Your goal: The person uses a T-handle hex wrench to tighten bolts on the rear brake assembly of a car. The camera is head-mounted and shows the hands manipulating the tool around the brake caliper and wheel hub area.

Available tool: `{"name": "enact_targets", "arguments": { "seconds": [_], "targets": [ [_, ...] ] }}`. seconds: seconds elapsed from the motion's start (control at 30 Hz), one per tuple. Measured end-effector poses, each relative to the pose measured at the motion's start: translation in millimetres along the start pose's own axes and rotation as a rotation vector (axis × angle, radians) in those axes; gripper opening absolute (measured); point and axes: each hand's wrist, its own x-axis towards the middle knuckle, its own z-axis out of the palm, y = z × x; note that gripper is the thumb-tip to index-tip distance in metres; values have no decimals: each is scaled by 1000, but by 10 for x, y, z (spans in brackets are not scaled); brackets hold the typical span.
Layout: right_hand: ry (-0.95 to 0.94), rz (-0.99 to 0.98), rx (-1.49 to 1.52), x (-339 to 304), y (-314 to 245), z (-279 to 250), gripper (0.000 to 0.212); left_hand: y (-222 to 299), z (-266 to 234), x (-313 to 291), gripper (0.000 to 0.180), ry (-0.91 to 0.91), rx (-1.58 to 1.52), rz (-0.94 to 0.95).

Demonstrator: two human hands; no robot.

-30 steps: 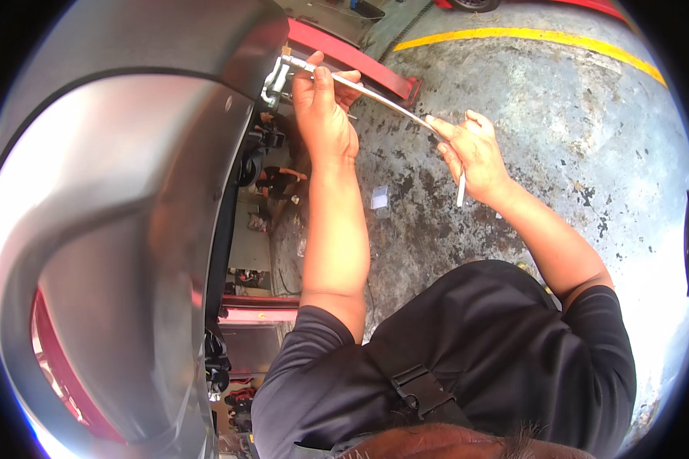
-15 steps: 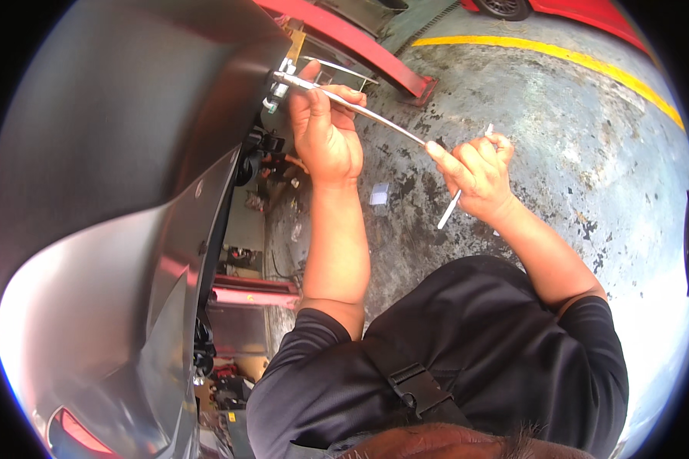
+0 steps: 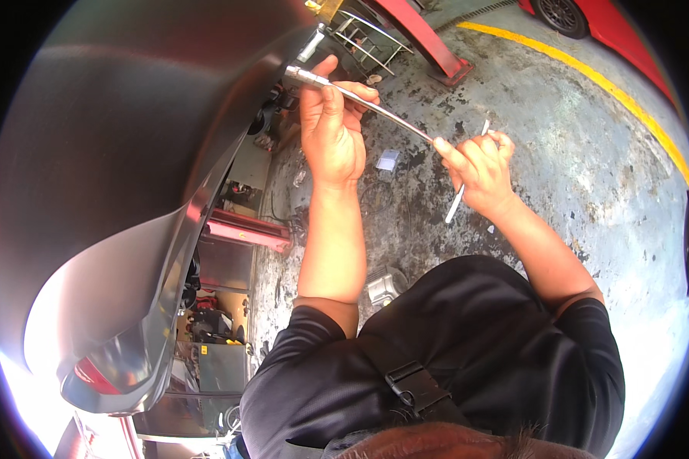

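- My left fingers are gripping the silver T-handled tool near its tip; my right fingers are grasping its crossbar.
- I'm holding the tool just past 12 o'clock, its tip pointing to 10, near the dark car body.
- A red post is standing at 1, a red car sitting at 2.

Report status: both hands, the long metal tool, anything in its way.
Left hand around long metal tool near its head. Right hand on its crosswise handle. Head beside dark car panel, contact unclear.
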Motion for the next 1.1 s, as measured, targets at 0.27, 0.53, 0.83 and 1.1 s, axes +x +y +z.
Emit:
{"name": "enact_targets", "arguments": {
  "seconds": [0.27,0.53,0.83,1.1],
  "targets": [
    [-16,5,57,-30,-7,-17,80,-116,6,-19,44,26,-37,3],
    [-46,-48,-74,4,-8,-21,79,-189,-106,16,49,-49,-109,33],
    [-119,-29,107,46,-290,-255,76,-172,-58,-26,53,-100,-319,-16],
    [-65,-73,20,59,-300,-276,72,-209,-96,-31,55,-134,-392,-49]
  ]
}}
